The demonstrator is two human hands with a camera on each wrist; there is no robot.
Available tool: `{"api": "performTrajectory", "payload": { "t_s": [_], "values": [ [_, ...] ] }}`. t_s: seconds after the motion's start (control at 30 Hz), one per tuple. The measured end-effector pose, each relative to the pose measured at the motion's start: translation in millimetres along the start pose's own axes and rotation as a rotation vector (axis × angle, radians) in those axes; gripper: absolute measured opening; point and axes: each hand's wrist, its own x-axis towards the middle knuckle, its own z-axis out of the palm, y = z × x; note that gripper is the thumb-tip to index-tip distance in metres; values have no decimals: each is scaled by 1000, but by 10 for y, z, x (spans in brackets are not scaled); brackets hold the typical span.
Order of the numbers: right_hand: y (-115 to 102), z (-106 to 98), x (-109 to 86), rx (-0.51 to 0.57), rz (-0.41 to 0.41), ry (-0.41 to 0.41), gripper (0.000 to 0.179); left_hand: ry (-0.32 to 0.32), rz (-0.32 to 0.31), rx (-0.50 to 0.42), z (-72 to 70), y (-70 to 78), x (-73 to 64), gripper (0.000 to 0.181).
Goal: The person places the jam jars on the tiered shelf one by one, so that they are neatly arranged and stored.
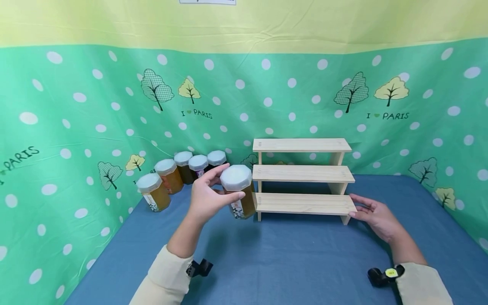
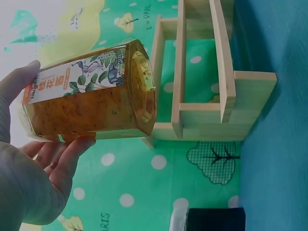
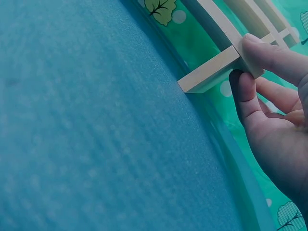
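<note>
A jar of amber preserve, with a whitish eight-sided lid and a printed label, is held above the table in my left hand. Thumb and fingers grip it from opposite sides near the lid. In the left wrist view the jar shows specks in its contents, and its base faces the rack. Just right of the jar stands a three-tier wooden display rack. My right hand pinches the right end of its lowest tier; in the right wrist view the fingers curl against that board's end.
Several more jars with pale lids stand at the back left, including an amber jar, an orange-brown jar and darker ones behind. Blue cloth covers the table. A dotted green curtain hangs close behind the rack and along the sides.
</note>
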Motion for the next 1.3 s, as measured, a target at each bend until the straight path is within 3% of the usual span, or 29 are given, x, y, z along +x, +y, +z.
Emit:
{"api": "performTrajectory", "payload": {
  "t_s": [0.4,0.9,1.3],
  "values": [
    [-1,-10,2,2,-1,-5,81,-21,-36,7,247,144,116,75],
    [11,-7,5,-3,5,-4,80,-102,23,-4,567,275,262,73],
    [2,-6,-1,-3,5,-4,81,-181,-65,-48,847,381,447,73]
  ]
}}
